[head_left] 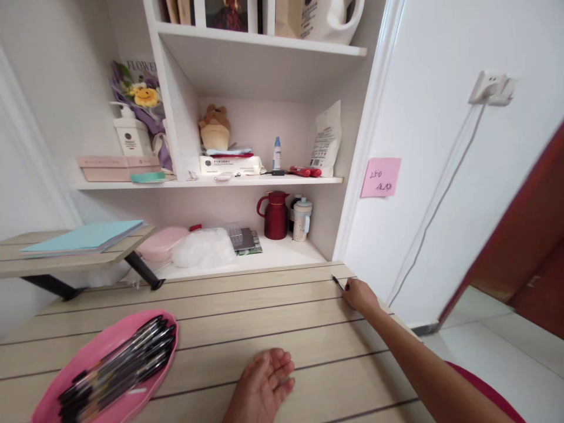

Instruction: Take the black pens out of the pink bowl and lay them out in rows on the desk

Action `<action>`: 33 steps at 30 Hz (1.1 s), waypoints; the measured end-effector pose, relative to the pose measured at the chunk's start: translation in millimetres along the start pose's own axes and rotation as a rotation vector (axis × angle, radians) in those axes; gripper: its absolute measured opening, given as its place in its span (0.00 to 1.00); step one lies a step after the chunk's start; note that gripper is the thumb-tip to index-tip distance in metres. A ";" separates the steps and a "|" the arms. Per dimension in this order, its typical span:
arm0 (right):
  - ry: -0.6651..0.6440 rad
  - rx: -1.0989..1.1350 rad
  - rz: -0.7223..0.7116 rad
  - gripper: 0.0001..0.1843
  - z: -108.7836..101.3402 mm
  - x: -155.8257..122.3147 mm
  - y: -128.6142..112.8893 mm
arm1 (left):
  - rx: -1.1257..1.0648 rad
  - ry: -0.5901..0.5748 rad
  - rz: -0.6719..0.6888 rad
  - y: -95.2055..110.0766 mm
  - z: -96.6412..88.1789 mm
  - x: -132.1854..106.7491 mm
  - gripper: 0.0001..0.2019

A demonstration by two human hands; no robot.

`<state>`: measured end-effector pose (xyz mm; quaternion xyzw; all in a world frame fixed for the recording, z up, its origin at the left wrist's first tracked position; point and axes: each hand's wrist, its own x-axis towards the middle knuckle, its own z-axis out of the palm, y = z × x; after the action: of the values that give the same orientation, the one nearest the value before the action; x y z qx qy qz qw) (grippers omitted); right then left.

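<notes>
At the table's far right corner, my right hand is closed around a black pen, whose end sticks out to the upper left close to the tabletop. The rest of the pen is hidden by the fingers. My left hand lies palm up near the front middle of the table, fingers loosely curled and apart, with nothing in it. Left of it, a pink oval tray holds a pile of several pens, mostly black and clear, lying slantwise.
The striped wooden table meets a white shelf unit at the back. A small raised stand bears blue paper. A red jug and a cup stand on the lowest shelf. A pink note is on the right wall.
</notes>
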<state>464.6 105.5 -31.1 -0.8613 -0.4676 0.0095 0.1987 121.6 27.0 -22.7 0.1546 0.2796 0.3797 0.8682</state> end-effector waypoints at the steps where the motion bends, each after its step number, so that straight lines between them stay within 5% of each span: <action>1: -0.002 0.010 0.001 0.05 -1.0 -0.1 1.2 | 0.001 0.000 0.003 -0.2 0.4 -0.3 0.10; 10: -0.003 0.100 0.011 0.08 -16.4 15.5 16.5 | 0.018 -0.006 -0.007 0.2 -3.2 1.5 0.10; 33: -0.019 0.107 0.115 0.10 1.0 42.9 16.7 | 0.038 -0.020 -0.039 -0.4 -8.8 7.7 0.12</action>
<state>501.9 132.5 -30.6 -0.8748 -0.4180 0.0543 0.2391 120.8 33.0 -32.7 0.1693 0.2810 0.3557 0.8751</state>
